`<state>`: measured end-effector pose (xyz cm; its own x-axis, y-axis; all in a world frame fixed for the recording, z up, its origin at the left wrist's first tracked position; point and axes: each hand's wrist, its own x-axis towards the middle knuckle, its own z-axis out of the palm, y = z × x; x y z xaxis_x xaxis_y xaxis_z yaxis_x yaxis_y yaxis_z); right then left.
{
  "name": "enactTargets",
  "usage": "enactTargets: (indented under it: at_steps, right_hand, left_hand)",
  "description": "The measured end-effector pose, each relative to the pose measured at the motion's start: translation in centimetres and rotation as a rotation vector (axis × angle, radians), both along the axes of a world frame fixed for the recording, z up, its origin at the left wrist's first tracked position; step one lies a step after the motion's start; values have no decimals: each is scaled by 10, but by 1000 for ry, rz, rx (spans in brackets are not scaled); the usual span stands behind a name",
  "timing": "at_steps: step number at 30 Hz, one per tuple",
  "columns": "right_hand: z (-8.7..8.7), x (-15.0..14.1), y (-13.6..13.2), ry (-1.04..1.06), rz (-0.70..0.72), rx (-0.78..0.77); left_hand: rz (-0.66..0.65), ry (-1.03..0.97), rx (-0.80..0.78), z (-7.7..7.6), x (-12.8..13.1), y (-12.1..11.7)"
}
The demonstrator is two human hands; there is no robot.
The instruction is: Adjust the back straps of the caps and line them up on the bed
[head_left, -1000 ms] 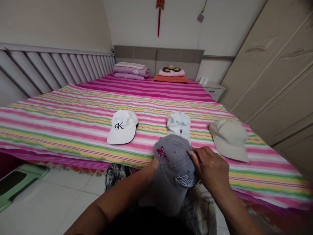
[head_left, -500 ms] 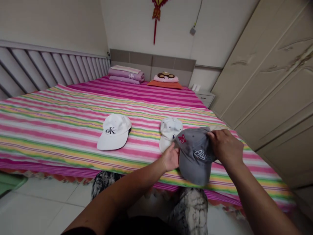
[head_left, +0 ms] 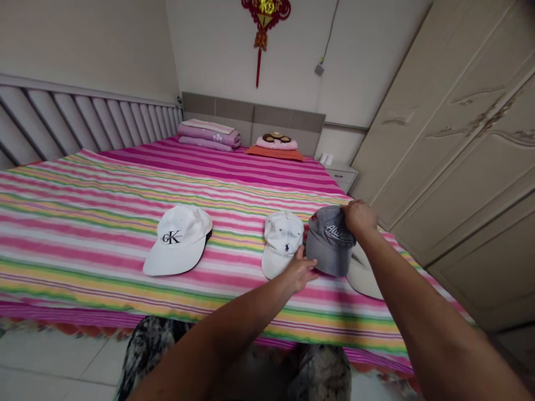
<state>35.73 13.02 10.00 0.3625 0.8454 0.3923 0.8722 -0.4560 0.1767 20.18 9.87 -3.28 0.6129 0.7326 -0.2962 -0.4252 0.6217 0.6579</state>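
Observation:
My right hand (head_left: pixel 360 216) grips the side of a grey baseball cap (head_left: pixel 330 239) with white lettering, its brim facing me. Fingers apart, my left hand (head_left: pixel 304 270) is at the left edge of the grey cap's brim; whether it touches the brim I cannot tell. Just left of it lies a white cap (head_left: pixel 282 239) with a small dark blue logo. Farther left, another white cap (head_left: pixel 179 242) bears the letters "CK". Partly hidden behind my right forearm, a cream cap (head_left: pixel 363 277) rests on the bed.
A striped sheet (head_left: pixel 104 223) covers the near part of the bed. Folded purple bedding (head_left: pixel 207 136) and a pink folded item (head_left: pixel 276 142) lie by the headboard (head_left: pixel 288 120). A slatted rail (head_left: pixel 92 117) runs along the left, a wardrobe (head_left: pixel 451 167) along the right.
The grey cap has moved away from me and down toward the bed, beside the small-logo cap. Both hands moved with it, the left fingers spreading. More of the cream cap shows.

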Motion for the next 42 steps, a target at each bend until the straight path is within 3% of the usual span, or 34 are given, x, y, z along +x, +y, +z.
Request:
enactTargets:
  at_steps: [5, 9, 14, 19, 24, 28, 34, 37, 42]
  right_hand:
    - [-34, -3, 7, 54, 32, -68]
    - [-35, -6, 9, 64, 46, -44]
    - [-25, -4, 16, 88, 12, 31]
    - [-44, -6, 16, 194, 4, 0]
    - [-47, -5, 4, 364, -18, 85]
    - [-58, 5, -36, 615, -113, 135]
    - [-123, -4, -105, 1281, -241, 181]
    - [-143, -16, -109, 1586, -244, 321]
    - [-149, -25, -106, 1906, -235, 575]
  left_hand:
    - [85, 88, -52, -5, 7, -26]
    - [168, 73, 92, 3, 8, -43]
    - [212, -9, 107, 4, 8, -36]
    - [131, -6, -122, -13, 7, -26]
    - [97, -21, -139, -17, 6, -23]
    - [83, -11, -149, -12, 4, -22]
    - [57, 26, -141, -9, 3, -22]
    - [39, 52, -120, -8, 2, -21]
    - [-26, 126, -61, -10, -2, -22]
